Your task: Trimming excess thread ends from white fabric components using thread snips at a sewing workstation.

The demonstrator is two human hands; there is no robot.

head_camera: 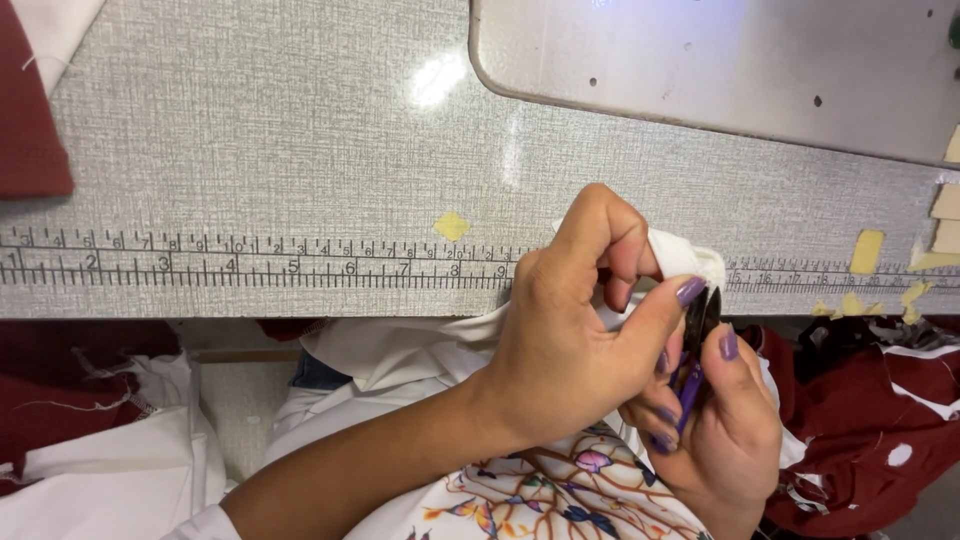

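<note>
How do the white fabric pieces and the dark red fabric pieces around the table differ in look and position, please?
The white fabric is pinched in the left hand at the table edge, next to the right hand with its small snips; the dark red fabric lies untouched in a heap below on the right. The white piece is plain, while the red heap shows white patches. Both also lie piled at lower left.

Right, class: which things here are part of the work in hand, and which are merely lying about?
In use:
left hand
right hand
white cloth piece
small purple-handled snips

Lying about:
dark red fabric
grey table with printed ruler
yellow tape scraps
machine base plate
</note>
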